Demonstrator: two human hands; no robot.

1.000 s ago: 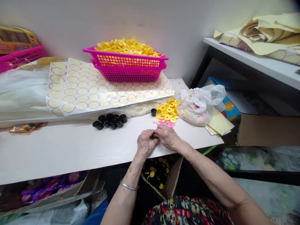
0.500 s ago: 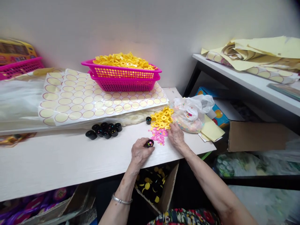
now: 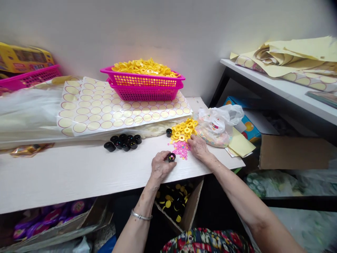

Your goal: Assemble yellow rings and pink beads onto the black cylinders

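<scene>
My left hand [image 3: 160, 165] rests on the white table [image 3: 79, 172] and is closed round a small black cup [image 3: 171, 157] with coloured bits inside. My right hand [image 3: 198, 147] lies just right of a heap of small pink beads [image 3: 181, 149], its fingers curled and touching the near edge of a pile of yellow rings [image 3: 184, 128]. One lone black cup [image 3: 169, 132] stands left of the rings. A cluster of several black cups [image 3: 123, 141] sits further left.
Two stacked pink baskets [image 3: 144, 86] full of yellow rings stand on sheets of round stickers [image 3: 110, 110] at the back. A plastic bag [image 3: 219, 123] of coloured bits lies at the right edge. A cardboard box [image 3: 181, 203] of finished pieces stands under the table.
My hands have come apart: the right one left the cup and reached out to the beads and yellow rings, while the left one kept hold of the black cup.
</scene>
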